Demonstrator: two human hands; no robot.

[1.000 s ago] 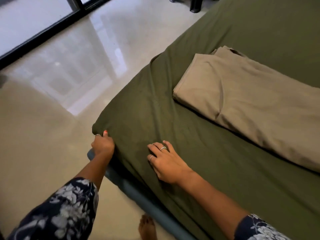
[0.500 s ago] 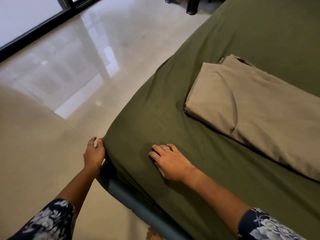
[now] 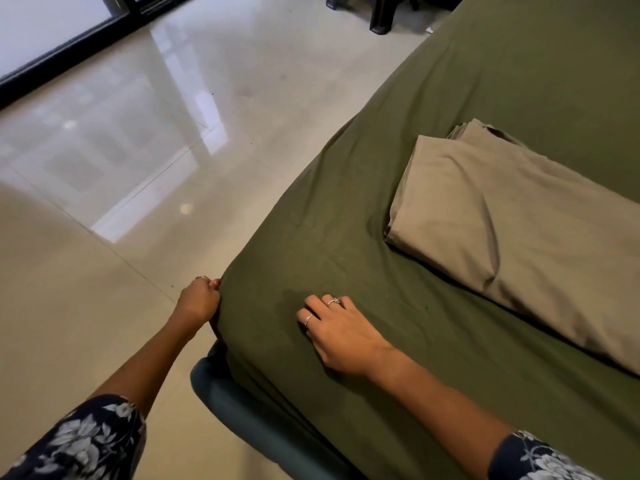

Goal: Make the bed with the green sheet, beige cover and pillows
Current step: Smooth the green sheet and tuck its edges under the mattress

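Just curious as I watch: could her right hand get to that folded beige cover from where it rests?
Probably yes. The right hand lies flat on the green sheet, and only bare sheet separates it from the folded beige cover.

The bed (image 3: 221, 393) is covered by a green sheet (image 3: 346, 237), which is drawn over its near corner, where a blue-grey frame edge is exposed below. A folded beige cover (image 3: 519, 230) is laid directly on the sheet, towards the right side. The bed is carried by a glossy tiled floor (image 3: 121, 220), in which window light is reflected.
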